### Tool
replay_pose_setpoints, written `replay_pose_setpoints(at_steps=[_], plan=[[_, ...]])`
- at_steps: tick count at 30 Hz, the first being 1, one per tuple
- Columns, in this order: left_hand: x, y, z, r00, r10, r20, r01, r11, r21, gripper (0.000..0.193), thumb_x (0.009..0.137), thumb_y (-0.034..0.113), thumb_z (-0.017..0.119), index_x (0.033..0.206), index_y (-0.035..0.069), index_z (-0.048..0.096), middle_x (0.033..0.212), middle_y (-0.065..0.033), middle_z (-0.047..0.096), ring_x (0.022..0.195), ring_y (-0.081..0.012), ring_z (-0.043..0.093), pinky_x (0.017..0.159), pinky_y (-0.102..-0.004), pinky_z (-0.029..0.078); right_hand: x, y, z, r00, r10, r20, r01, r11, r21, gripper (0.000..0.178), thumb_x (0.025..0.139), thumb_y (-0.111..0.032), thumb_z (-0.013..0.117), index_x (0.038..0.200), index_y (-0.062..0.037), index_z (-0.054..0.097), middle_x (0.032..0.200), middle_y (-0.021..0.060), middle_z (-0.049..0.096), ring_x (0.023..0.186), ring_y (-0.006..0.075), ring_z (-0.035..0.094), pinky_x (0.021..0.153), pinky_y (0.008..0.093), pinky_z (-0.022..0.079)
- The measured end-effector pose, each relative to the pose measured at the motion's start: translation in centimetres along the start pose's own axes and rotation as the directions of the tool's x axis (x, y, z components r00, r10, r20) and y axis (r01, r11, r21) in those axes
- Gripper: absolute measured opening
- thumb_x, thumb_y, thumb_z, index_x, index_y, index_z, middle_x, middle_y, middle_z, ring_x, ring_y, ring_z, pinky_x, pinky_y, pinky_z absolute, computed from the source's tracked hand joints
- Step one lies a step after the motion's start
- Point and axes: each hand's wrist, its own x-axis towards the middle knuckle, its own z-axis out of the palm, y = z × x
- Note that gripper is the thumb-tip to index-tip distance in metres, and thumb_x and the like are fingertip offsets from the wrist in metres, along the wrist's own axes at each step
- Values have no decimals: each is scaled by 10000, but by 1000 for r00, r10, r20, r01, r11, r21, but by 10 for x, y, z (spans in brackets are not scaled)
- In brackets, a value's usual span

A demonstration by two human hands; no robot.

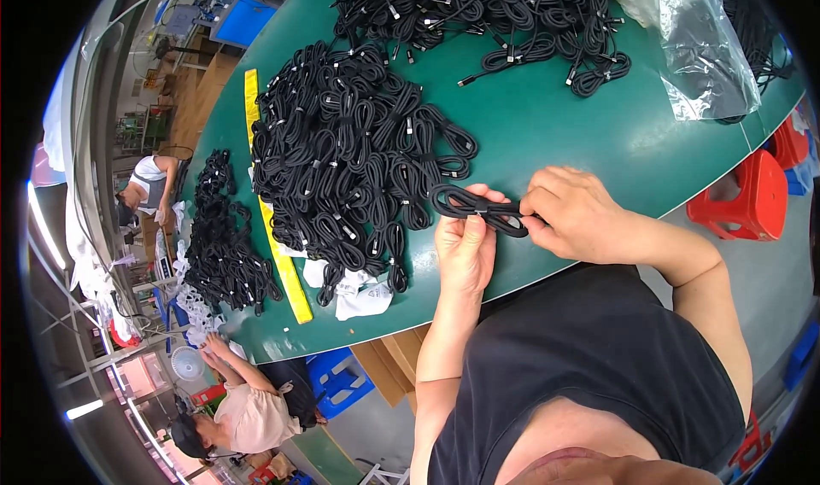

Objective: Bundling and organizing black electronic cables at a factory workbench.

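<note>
Head view: my left hand (465, 246) holds a looped black cable (457, 201) between its thumb and fingers, above the green table (547, 131), close to its near edge. My right hand (576, 213) is curled, its fingertips pinching the right end of the same cable. A big pile of black cables (342, 160) lies on the table, left of my hands. A long yellow strip (291, 282) lies along the pile's left side.

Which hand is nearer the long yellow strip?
Left. The left hand holds a black cable bundle to the right of the yellow strip; the right hand is farther right, at the bundle's right end.
</note>
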Motion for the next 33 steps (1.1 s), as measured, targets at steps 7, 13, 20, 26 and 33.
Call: replay_pose_setpoints(at_steps=[7, 13, 20, 26, 33], plan=[[-1, -3, 11, 999, 4, -39, 2, 989, 146, 349, 827, 153, 623, 1117, -2, 506, 989, -77, 577, 905, -153, 545, 849, -303, 419, 5, -4, 5, 997, 34, -74, -27, 995, 99, 147, 680, -101, 653, 759, -49, 541, 745, 72, 517, 704, 257, 551, 596, 361, 459], [-3, 19, -2, 995, -99, -26, 102, 960, 259, 336, 820, 165, 631, 1081, -12, 515, 907, -53, 558, 808, -107, 541, 693, -243, 440, 17, 0, -20, 981, 19, -195, 5, 992, 124, 293, 679, -130, 665, 950, -69, 571, 929, 67, 549, 857, 259, 549, 715, 369, 446], [-4, 28, -1, 987, -150, 66, 79, 787, 612, 433, 746, 81, 698, 1132, -21, 529, 961, -29, 506, 841, -69, 514, 730, -198, 434, 27, 6, -21, 950, -299, 91, 306, 949, -80, 327, 686, -196, 673, 980, -84, 581, 975, 64, 551, 1042, 228, 490, 908, 487, 323], [3, 31, -8, 986, 83, 148, -71, 994, -89, 734, 723, 155, 711, 1305, -29, 305, 1113, -159, 515, 888, -205, 558, 730, -296, 474, 20, 5, -18, 988, -104, 118, 112, 992, -60, 329, 703, -285, 693, 880, -43, 558, 782, 86, 458, 712, 237, 509, 706, 371, 428], [-1, 6, -9, 998, 54, 41, -58, 994, 88, 411, 782, 164, 667, 1113, -25, 513, 1088, -101, 522, 964, -193, 534, 850, -318, 436, 21, -2, -7, 994, -97, -53, 104, 984, 146, 246, 728, -183, 674, 866, -21, 549, 782, 85, 453, 673, 246, 529, 588, 354, 453]])
